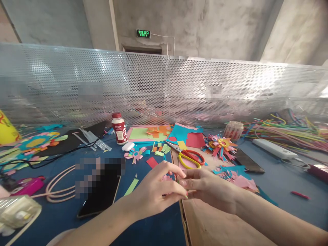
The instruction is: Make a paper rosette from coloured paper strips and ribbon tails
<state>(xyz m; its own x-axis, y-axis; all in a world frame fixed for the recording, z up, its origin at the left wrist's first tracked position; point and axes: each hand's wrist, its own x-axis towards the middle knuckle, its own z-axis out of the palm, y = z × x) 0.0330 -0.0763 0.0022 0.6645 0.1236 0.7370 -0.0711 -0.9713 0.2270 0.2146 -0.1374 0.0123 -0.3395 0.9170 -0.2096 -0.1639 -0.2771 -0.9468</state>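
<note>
My left hand (160, 186) and my right hand (211, 188) meet at the front centre of the table, fingertips pinched together. Between them is something small, with bits of green and pink showing; the fingers cover most of it. Some pink paper (167, 178) shows just behind my left fingers. Beyond my hands lie scissors with yellow handles (189, 161) and another pair with red handles (198, 155). Small green and orange paper pieces (161, 149) are scattered behind my left hand, and a red paper piece (152, 162) lies nearer to it.
A perforated metal screen (153, 89) closes off the back. At left are a phone (102, 191), coiled cable (60, 184) and bottle (119, 129). At right are a paper flower (222, 146), dark phone (248, 160), power strip (274, 149) and pipe cleaners (289, 130).
</note>
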